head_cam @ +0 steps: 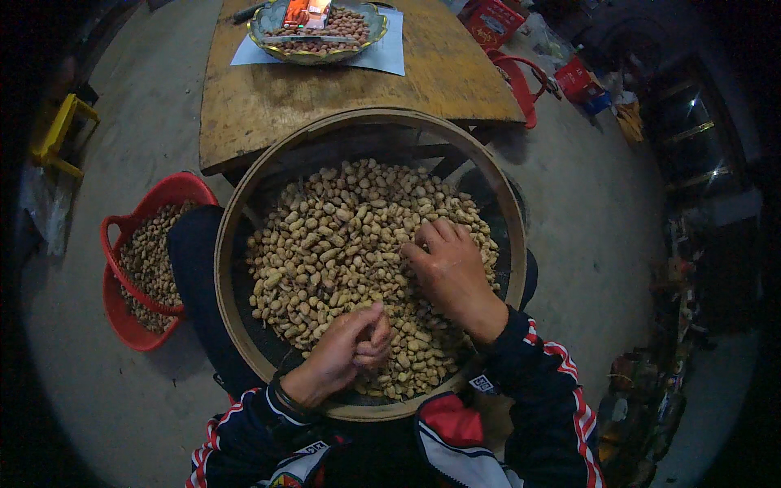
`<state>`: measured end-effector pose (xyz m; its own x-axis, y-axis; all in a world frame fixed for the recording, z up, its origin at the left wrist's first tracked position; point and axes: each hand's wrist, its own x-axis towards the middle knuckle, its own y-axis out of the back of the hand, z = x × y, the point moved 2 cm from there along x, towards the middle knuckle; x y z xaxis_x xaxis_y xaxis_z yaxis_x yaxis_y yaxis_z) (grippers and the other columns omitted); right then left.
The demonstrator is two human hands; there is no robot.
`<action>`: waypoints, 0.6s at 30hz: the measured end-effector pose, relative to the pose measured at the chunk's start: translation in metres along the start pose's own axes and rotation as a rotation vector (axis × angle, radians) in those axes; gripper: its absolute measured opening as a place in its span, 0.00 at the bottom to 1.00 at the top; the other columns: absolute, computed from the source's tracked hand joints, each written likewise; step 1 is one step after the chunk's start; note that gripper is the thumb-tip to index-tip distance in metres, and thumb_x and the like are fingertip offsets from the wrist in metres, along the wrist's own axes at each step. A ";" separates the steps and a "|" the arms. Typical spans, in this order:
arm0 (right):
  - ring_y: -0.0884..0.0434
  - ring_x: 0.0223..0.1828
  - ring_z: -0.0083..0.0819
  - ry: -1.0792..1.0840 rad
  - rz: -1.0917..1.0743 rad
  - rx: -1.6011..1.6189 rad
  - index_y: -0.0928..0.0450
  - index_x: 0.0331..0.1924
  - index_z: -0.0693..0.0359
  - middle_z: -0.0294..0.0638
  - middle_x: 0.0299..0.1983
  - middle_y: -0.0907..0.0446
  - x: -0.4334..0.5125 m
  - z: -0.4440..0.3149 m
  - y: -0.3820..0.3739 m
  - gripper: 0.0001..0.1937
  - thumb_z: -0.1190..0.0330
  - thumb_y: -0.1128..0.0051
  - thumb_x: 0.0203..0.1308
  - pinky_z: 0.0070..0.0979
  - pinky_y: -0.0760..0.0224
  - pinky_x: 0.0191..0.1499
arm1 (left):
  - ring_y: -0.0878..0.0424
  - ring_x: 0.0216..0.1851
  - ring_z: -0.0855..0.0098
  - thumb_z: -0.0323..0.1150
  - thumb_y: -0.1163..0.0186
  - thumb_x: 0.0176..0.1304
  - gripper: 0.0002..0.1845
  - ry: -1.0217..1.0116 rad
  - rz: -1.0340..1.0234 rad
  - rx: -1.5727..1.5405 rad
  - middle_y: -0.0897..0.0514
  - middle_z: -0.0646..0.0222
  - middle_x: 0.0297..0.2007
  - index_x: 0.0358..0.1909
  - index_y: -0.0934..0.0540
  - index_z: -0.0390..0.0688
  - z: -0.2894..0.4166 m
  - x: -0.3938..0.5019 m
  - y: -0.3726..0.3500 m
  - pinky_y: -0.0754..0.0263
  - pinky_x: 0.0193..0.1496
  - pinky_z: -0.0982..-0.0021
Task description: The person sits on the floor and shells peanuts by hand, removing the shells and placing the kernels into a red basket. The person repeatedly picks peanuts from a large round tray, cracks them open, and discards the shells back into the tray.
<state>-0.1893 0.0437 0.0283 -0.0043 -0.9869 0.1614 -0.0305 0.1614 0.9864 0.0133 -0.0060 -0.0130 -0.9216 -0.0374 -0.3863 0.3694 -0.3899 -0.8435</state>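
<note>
A round sieve with a wooden rim (223, 268) and a dark mesh base rests across my lap. Unshelled peanuts (341, 244) lie heaped over most of its mesh. My left hand (348, 351) is curled above the near part of the heap, thumb up; whether it holds anything is hidden by the fingers. On the right side, my right hand (448, 265) reaches down onto the peanuts with bent fingers. Its fingertips are partly hidden, so a peanut in them cannot be made out.
Beyond the sieve is a wooden table (366, 91). It bears a glass bowl (317, 56) of shelled peanuts on white paper (390, 49), with a lit phone (307, 13) at the bowl. A red basket (131, 332) of peanuts stands left; another red basket (526, 91) is at far right.
</note>
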 end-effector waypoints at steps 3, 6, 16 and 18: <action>0.22 0.49 0.43 -0.018 -0.048 0.071 0.16 0.41 0.57 0.40 0.43 0.21 -0.005 0.002 0.008 0.10 0.72 0.33 0.53 0.39 0.29 0.52 | 0.47 0.18 0.84 0.46 0.60 0.85 0.22 -0.028 0.019 -0.086 0.39 0.81 0.20 0.32 0.29 0.46 0.003 0.000 0.001 0.52 0.23 0.78; 0.21 0.49 0.43 -0.089 -0.041 0.334 0.15 0.43 0.58 0.40 0.44 0.19 -0.014 0.005 0.030 0.10 0.72 0.31 0.56 0.39 0.27 0.51 | 0.44 0.19 0.84 0.45 0.61 0.85 0.20 -0.031 0.043 -0.051 0.33 0.78 0.22 0.38 0.26 0.44 0.005 0.000 -0.001 0.49 0.23 0.80; 0.22 0.48 0.43 0.053 0.015 0.282 0.15 0.42 0.58 0.42 0.41 0.21 0.015 0.005 0.014 0.12 0.73 0.33 0.51 0.39 0.26 0.50 | 0.40 0.20 0.84 0.45 0.59 0.84 0.20 0.029 0.071 0.135 0.29 0.77 0.23 0.39 0.25 0.43 0.006 0.000 -0.006 0.47 0.23 0.81; 0.23 0.48 0.42 0.073 0.001 0.065 0.15 0.35 0.59 0.43 0.37 0.23 0.023 0.002 0.001 0.08 0.70 0.36 0.50 0.38 0.28 0.49 | 0.42 0.20 0.84 0.45 0.59 0.84 0.20 0.028 0.032 0.049 0.32 0.79 0.22 0.36 0.26 0.44 0.006 -0.001 -0.003 0.49 0.22 0.81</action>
<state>-0.1919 0.0208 0.0329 0.0681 -0.9837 0.1666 -0.0956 0.1598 0.9825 0.0122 -0.0100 -0.0080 -0.9053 -0.0248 -0.4241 0.3920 -0.4334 -0.8115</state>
